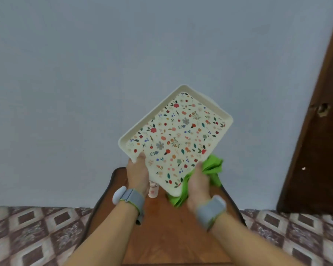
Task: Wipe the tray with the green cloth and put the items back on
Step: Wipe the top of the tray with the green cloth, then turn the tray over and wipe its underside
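Hands (pixel 137 174) grip lifted tray (pixel 176 139); right (pixel 198 186) — green cloth (pixel 212 167).

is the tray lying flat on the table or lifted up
Lifted and tilted. The tray is held above the table, its far corner raised toward the wall; the left hand grips one edge.

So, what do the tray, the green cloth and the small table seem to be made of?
The tray looks like moulded plastic or melamine: smooth matte cream rim, printed flowers, rounded corners. I cannot tell which of the two. The green cloth looks like soft woven or microfibre fabric, since it folds and bunches in the right hand. The table seems varnished wood: reddish-brown with a slight shine.
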